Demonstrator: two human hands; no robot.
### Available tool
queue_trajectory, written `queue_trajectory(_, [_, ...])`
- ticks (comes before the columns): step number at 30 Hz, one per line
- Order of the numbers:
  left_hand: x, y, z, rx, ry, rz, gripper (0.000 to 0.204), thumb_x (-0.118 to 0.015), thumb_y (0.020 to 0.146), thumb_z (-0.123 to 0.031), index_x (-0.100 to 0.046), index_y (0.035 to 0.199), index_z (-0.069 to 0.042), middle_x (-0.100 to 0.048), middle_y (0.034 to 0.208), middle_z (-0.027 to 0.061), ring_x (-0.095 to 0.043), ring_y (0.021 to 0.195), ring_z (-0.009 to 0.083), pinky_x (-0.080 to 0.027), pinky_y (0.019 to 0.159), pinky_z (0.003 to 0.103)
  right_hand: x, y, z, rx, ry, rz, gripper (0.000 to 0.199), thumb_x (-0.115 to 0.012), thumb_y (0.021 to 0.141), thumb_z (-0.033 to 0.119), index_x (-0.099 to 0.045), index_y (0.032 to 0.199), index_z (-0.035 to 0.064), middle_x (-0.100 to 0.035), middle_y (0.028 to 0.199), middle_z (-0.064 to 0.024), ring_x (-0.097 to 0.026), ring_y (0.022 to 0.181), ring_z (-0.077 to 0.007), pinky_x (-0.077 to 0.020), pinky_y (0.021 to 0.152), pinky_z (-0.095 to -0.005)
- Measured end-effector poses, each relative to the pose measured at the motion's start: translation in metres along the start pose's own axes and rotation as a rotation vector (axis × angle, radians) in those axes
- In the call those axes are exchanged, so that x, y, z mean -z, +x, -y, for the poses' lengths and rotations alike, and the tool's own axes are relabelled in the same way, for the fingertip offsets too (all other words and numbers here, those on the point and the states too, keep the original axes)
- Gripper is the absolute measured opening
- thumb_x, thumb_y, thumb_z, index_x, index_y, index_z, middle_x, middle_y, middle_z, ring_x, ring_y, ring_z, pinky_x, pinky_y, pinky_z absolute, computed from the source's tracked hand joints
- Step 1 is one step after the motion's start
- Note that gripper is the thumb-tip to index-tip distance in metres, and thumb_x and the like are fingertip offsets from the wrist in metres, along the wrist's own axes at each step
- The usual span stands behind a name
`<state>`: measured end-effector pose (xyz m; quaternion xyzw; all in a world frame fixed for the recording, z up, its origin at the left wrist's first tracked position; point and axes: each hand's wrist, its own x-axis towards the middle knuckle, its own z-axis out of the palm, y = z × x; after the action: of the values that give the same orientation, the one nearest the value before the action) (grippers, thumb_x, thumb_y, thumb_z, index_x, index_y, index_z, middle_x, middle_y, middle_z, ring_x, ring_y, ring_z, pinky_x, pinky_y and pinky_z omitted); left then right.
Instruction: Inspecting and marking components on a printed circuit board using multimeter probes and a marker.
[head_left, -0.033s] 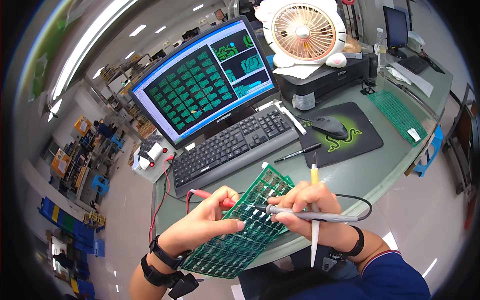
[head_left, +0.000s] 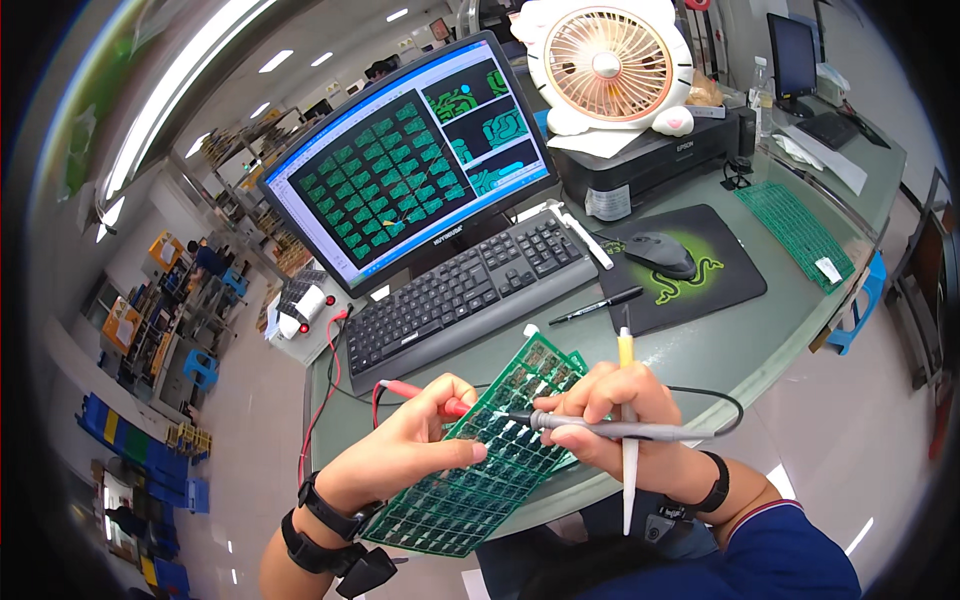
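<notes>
My left hand [head_left: 405, 450] is closed on a tilted green circuit board panel [head_left: 450, 510], its thumb lying over the board's face. The same hand grips a red test probe [head_left: 403, 389], whose tip I cannot make out. My right hand [head_left: 635, 400] holds a grey test probe [head_left: 655, 431], its dark tip at the upper part of the panel; whether it touches is unclear. Upright through the right hand's fingers runs a slim white-and-yellow tool [head_left: 629, 480] with a thin bent metal tip. Part of another green board [head_left: 577, 358] peeks out behind the panel.
Beyond my hands stand a keyboard [head_left: 470, 290] and a monitor [head_left: 385, 180] showing board layouts. A marker pen [head_left: 597, 304], a mouse [head_left: 660, 254] on its pad [head_left: 730, 285], a printer [head_left: 655, 165] carrying a fan [head_left: 605, 65], and another green panel [head_left: 795, 235] lie rightward.
The white-and-yellow tool in my right hand has shifted very slightly left. Both hands, the panel and the probes otherwise keep nearly the same place.
</notes>
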<state>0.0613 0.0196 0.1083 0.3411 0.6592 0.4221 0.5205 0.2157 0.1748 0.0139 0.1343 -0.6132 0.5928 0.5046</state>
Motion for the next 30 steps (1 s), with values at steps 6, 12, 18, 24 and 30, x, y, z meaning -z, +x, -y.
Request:
queue_trajectory(6, [0.022,-0.039,0.011,-0.029,0.060,-0.130,0.038,-0.071,0.080,-0.001,-0.043,0.106,-0.008,-0.047,0.097,-0.0025,-0.050,0.092,0.0066,-0.043,0.078,0.022,0.027,0.061,0.010,-0.398,0.316,0.000,0.017,-0.050,0.097,0.018,-0.041,0.089,0.0061,-0.065,0.085,-0.0150,-0.067,0.076,-0.0196,-0.0549,0.069,-0.0298])
queue_trajectory(12, [0.044,-0.070,0.007,-0.064,-0.041,-0.372,0.038,-0.067,0.078,0.003,-0.043,0.104,-0.010,-0.043,0.095,-0.0034,-0.049,0.084,0.0043,-0.041,0.072,0.021,0.015,0.115,-0.082,-0.667,-0.234,0.508,0.031,-0.052,0.095,0.032,-0.049,0.101,0.0019,-0.071,0.085,-0.0098,-0.056,0.048,-0.0121,-0.0444,0.044,-0.0278])
queue_trajectory(18, [0.059,-0.091,0.025,-0.100,-0.115,-0.480,0.037,-0.067,0.078,0.001,-0.046,0.107,-0.007,-0.054,0.094,-0.0008,-0.055,0.084,0.0072,-0.046,0.078,0.024,-0.044,0.111,-0.150,-0.521,-0.726,1.002,0.031,-0.056,0.092,0.034,-0.054,0.106,0.0060,-0.066,0.090,-0.0191,-0.065,0.089,-0.0387,-0.0475,0.076,-0.0494])
queue_trajectory(24, [0.063,-0.094,0.033,-0.089,-0.107,-0.461,0.036,-0.069,0.079,0.000,-0.046,0.106,-0.008,-0.053,0.095,-0.0019,-0.054,0.084,0.0064,-0.044,0.076,0.023,-0.059,0.105,-0.168,-0.449,-0.836,1.010,0.026,-0.055,0.094,0.029,-0.054,0.106,0.0071,-0.067,0.094,-0.0184,-0.065,0.094,-0.0389,-0.0485,0.078,-0.0495])
queue_trajectory(30, [0.073,-0.095,0.042,-0.082,-0.088,-0.440,0.035,-0.069,0.080,-0.002,-0.046,0.104,-0.009,-0.052,0.094,-0.0028,-0.052,0.082,0.0049,-0.043,0.072,0.021,-0.070,0.108,-0.170,-0.432,-0.877,0.982,0.024,-0.054,0.094,0.028,-0.054,0.105,0.0077,-0.067,0.095,-0.0173,-0.065,0.093,-0.0381,-0.0490,0.076,-0.0491])
